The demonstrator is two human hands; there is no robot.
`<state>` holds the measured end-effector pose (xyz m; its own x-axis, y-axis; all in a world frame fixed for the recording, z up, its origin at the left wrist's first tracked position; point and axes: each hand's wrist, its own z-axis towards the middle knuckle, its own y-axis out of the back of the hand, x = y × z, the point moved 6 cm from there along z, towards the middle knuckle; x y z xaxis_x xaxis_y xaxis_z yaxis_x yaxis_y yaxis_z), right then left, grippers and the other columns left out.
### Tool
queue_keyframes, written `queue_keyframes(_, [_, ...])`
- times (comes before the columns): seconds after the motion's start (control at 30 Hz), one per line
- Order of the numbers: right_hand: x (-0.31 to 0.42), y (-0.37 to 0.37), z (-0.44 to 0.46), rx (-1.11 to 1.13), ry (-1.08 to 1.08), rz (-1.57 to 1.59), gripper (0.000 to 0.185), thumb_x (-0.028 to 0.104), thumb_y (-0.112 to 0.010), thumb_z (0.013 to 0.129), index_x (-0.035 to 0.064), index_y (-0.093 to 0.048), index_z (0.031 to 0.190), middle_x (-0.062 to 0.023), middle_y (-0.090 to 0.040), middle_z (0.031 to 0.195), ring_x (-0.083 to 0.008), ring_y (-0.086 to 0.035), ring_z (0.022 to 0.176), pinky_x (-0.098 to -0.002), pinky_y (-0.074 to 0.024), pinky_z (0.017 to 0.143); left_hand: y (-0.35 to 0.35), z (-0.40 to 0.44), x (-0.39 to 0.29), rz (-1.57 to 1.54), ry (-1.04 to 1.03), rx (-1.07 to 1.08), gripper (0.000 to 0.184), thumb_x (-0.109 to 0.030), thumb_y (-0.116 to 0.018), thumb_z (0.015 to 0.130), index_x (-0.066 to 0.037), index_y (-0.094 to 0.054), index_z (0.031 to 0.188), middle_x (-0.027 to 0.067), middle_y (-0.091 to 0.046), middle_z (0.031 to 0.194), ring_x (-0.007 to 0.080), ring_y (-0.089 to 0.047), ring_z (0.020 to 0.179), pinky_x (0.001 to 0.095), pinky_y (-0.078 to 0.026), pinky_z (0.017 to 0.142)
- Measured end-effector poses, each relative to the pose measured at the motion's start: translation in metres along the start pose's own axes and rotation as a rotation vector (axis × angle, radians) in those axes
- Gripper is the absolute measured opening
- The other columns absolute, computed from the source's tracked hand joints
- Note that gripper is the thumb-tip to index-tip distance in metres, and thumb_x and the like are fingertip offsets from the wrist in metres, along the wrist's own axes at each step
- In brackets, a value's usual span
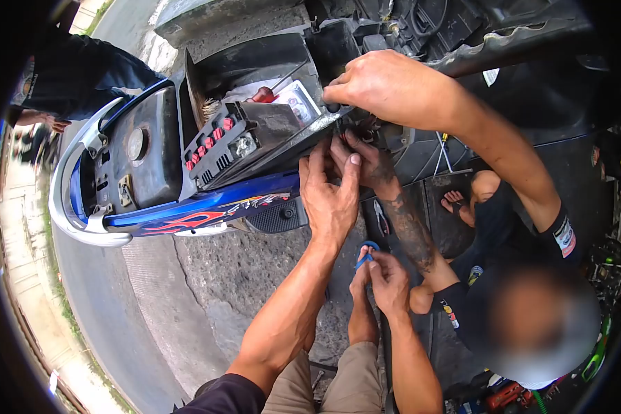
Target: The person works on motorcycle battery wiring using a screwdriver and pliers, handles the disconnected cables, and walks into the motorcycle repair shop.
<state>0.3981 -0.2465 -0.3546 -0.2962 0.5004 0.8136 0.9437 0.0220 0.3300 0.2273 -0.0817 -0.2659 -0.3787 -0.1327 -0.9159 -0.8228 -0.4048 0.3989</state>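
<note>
My left hand (330, 200) reaches to the side of a blue scooter body (207, 210), its fingers curled at dark parts below the open storage box (248, 58); what they hold is hidden. It is right beside a co-worker's tattooed hand (372, 162). The co-worker's other hand (386, 86) is closed at the box's edge, above mine. My right hand (390, 283) is lower down, fingers pinched together beside a blue strap (368, 254) at a foot; whatever is between the fingertips is too small to name.
A fuse block with red parts (210, 145) and a red-handled screwdriver (262, 95) lie at the box. Pliers (381, 217) are on the ground. A co-worker (504, 297) crouches at the right; another person (83, 76) stands at the upper left.
</note>
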Motion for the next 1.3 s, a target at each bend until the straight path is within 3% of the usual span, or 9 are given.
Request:
queue_keyframes(0.07, [0.020, 0.006, 0.004, -0.058, 0.121, -0.013, 0.036, 0.008, -0.064, 0.087, -0.0045, -0.058, 0.120, -0.0132, -0.065, 0.093, -0.0204, -0.064, 0.077, -0.0313, -0.0514, 0.068, 0.000, 0.007, 0.003, 0.034, 0.009, 0.006, 0.045, -0.024, -0.071, 0.087, 0.002, -0.060, 0.123, 0.0164, -0.058, 0.099, 0.0251, -0.059, 0.088, 0.0357, -0.048, 0.080])
queue_keyframes(0.13, [0.072, 0.020, 0.002, -0.263, 0.442, -0.174, 0.060, 0.009, -0.066, 0.083, -0.0057, -0.042, 0.137, -0.0190, -0.054, 0.110, -0.0263, -0.059, 0.088, -0.0346, -0.0505, 0.075, 0.001, 0.012, 0.004, 0.147, -0.021, -0.019, 0.036, -0.024, -0.071, 0.087, 0.002, -0.064, 0.112, 0.0185, -0.059, 0.097, 0.0287, -0.060, 0.087, 0.0379, -0.049, 0.080])
queue_keyframes(0.23, [0.096, 0.024, 0.015, -0.260, 0.547, -0.247, 0.074, 0.011, -0.067, 0.082, -0.0070, -0.030, 0.144, -0.0223, -0.047, 0.117, -0.0299, -0.054, 0.093, -0.0387, -0.0483, 0.084, -0.004, 0.012, 0.000, 0.133, -0.038, -0.019, 0.034, -0.024, -0.071, 0.086, 0.003, -0.065, 0.106, 0.0198, -0.059, 0.094, 0.0318, -0.061, 0.087, 0.0399, -0.049, 0.079])
queue_keyframes(0.43, [0.133, 0.026, 0.047, -0.281, 0.621, -0.232, 0.072, 0.010, -0.065, 0.082, -0.0084, -0.032, 0.143, -0.0293, -0.044, 0.130, -0.0381, -0.051, 0.114, -0.0443, -0.0432, 0.099, -0.014, 0.012, -0.002, 0.122, -0.099, -0.071, 0.035, -0.023, -0.070, 0.086, 0.004, -0.063, 0.107, 0.0205, -0.064, 0.094, 0.0348, -0.061, 0.088, 0.0433, -0.048, 0.081])
queue_keyframes(0.63, [0.133, 0.016, 0.066, -0.185, 0.574, -0.206, 0.071, 0.009, -0.064, 0.082, -0.0078, -0.033, 0.143, -0.0293, -0.046, 0.128, -0.0399, -0.051, 0.119, -0.0453, -0.0424, 0.102, -0.016, 0.024, -0.003, 0.009, 0.026, -0.093, 0.030, -0.022, -0.067, 0.091, 0.004, -0.063, 0.106, 0.0201, -0.064, 0.091, 0.0317, -0.061, 0.082, 0.0390, -0.048, 0.077])
queue_keyframes(0.7, [0.128, 0.012, 0.067, -0.163, 0.572, -0.219, 0.067, 0.008, -0.063, 0.082, -0.0075, -0.035, 0.141, -0.0283, -0.048, 0.128, -0.0408, -0.051, 0.119, -0.0458, -0.0427, 0.102, -0.017, 0.024, -0.004, -0.040, 0.051, -0.093, 0.025, -0.019, -0.064, 0.091, 0.003, -0.063, 0.105, 0.0235, -0.063, 0.094, 0.0409, -0.061, 0.086, 0.0460, -0.047, 0.076])
queue_keyframes(0.93, [0.122, 0.007, 0.068, -0.111, 0.568, -0.246, 0.049, 0.005, -0.059, 0.084, -0.0067, -0.048, 0.130, -0.0252, -0.050, 0.131, -0.0400, -0.054, 0.117, -0.0452, -0.0456, 0.099, -0.030, 0.024, 0.022, -0.154, 0.042, -0.081, 0.023, -0.019, -0.061, 0.094, 0.003, -0.062, 0.101, 0.0229, -0.063, 0.088, 0.0394, -0.062, 0.081, 0.0440, -0.048, 0.074])
queue_keyframes(1.0, [0.127, 0.008, 0.072, -0.115, 0.541, -0.210, 0.046, 0.004, -0.059, 0.084, -0.0059, -0.051, 0.129, -0.0241, -0.052, 0.128, -0.0366, -0.056, 0.115, -0.0422, -0.0476, 0.096, -0.031, 0.027, 0.026, -0.398, 0.034, -0.054, 0.022, -0.018, -0.059, 0.095, 0.003, -0.061, 0.098, 0.0209, -0.063, 0.084, 0.0382, -0.061, 0.077, 0.0427, -0.048, 0.072])
queue_keyframes(1.3, [0.173, 0.010, 0.094, -0.110, 0.555, -0.012, 0.037, 0.005, -0.061, 0.088, -0.0035, -0.056, 0.123, -0.0154, -0.058, 0.108, -0.0187, -0.060, 0.083, -0.0302, -0.0519, 0.074, -0.022, 0.028, 0.026, -0.216, 0.022, 0.047, 0.022, -0.016, -0.058, 0.095, 0.003, -0.056, 0.085, 0.0210, -0.059, 0.078, 0.0364, -0.058, 0.068, 0.0404, -0.047, 0.064])
